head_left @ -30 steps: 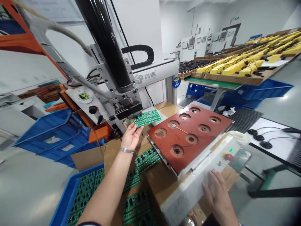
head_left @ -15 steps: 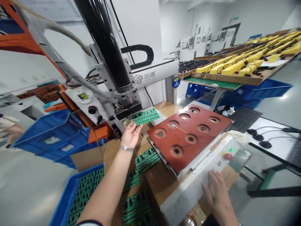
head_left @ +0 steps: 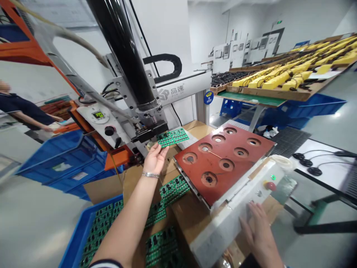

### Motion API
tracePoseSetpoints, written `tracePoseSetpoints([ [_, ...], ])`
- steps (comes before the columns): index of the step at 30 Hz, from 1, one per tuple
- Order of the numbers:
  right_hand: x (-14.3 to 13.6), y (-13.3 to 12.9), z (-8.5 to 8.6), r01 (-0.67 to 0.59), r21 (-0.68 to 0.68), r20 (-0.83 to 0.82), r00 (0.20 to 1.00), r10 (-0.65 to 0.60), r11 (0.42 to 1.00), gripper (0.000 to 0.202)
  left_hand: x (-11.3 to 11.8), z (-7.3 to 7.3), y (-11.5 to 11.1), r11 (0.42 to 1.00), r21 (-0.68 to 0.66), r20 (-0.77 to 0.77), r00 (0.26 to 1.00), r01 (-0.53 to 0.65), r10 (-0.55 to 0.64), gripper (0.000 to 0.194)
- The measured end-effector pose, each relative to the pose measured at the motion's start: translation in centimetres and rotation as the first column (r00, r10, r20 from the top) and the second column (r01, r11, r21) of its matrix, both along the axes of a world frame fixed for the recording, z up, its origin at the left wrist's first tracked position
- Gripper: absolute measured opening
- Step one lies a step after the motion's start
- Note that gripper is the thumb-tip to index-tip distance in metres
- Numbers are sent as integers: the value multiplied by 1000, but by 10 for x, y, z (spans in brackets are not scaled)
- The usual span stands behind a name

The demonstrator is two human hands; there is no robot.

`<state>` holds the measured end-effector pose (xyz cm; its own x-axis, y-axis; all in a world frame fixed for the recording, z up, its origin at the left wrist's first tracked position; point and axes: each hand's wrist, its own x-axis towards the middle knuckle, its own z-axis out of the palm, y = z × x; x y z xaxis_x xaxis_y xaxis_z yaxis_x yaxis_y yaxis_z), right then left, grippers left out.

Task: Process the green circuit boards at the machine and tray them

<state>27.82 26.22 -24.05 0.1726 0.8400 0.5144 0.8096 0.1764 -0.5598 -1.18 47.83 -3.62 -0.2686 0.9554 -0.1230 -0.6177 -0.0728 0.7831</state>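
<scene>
My left hand [head_left: 156, 158] pinches the near edge of a green circuit board [head_left: 173, 137], which lies level just under the black clamp head [head_left: 150, 131] of the machine. Below that wrist, more circuit boards [head_left: 174, 190] lie on cardboard. To the right is a red-brown fixture plate [head_left: 184, 176] with several round recesses; a thin stick [head_left: 214, 153] lies across it. My right hand [head_left: 258, 227] rests with fingers stretched out on the grey control panel [head_left: 220, 227], near a metal button and below the red knob [head_left: 270, 185] and the lit green button [head_left: 273, 177].
At lower left stands a blue tray [head_left: 74, 238] full of circuit boards, with stacked blue bins [head_left: 55, 160] behind it. A co-worker [head_left: 25, 106] is at the far left. Black cords with round ends [head_left: 306, 162] lie on a side table. Yellow pieces [head_left: 279, 80] fill benches behind.
A co-worker's upper body has come into view at the far left, where only part of a person showed lower down. Both my hands and the circuit board stay nearly still.
</scene>
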Motion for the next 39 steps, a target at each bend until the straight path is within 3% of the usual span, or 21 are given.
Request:
tracePoseSetpoints([
  [11,-1,0,0,-2,-10,-10,1000,2,1000,54,1,-5,0,999,8,-3,999,35,-35,4],
  [26,-1,0,0,8,1,-13,1000,-8,1000,52,-6,-5,-4,1000,1,11,1000,-3,3,5],
  [39,0,0,0,5,6,8,1000,-5,1000,53,-22,-13,-24,999,-16,17,999,-33,33,12],
])
